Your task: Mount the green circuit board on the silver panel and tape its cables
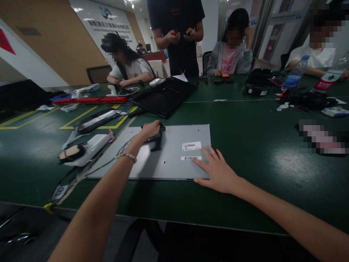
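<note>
Near the front edge of the green surface lies a grey metal panel with its labels up. Our left hand is curled shut around a black part at the panel's far edge. Our right hand lies open and empty, fingers spread flat on the near right corner, just beside the barcode labels.

From where I sit, the dark green counter spreads wide across the room, with yellow lines marked on its left part. Beyond it stands a wood-panelled wall, and beside that a white banner with a blue logo. Ceiling lights glare overhead. An empty office chair waits at the far edge, and glass partitions rise on the right.
</note>
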The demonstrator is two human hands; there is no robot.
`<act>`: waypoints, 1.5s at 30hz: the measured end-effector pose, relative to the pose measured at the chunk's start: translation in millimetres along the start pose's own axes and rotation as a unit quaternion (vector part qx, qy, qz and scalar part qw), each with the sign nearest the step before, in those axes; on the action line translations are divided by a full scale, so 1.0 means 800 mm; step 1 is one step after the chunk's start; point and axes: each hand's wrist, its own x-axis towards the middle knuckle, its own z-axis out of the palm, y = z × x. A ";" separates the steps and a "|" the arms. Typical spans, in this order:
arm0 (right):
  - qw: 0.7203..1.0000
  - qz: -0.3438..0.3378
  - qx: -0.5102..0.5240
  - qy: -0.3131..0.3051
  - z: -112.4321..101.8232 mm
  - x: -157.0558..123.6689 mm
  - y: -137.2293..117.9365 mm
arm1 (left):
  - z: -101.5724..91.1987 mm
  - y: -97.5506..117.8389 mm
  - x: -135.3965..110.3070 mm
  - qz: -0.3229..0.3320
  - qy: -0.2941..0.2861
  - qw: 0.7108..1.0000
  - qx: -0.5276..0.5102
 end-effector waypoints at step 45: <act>1.000 0.003 0.008 -0.011 -0.001 0.003 0.001 | -0.046 -0.042 -0.037 -0.063 0.131 0.989 0.026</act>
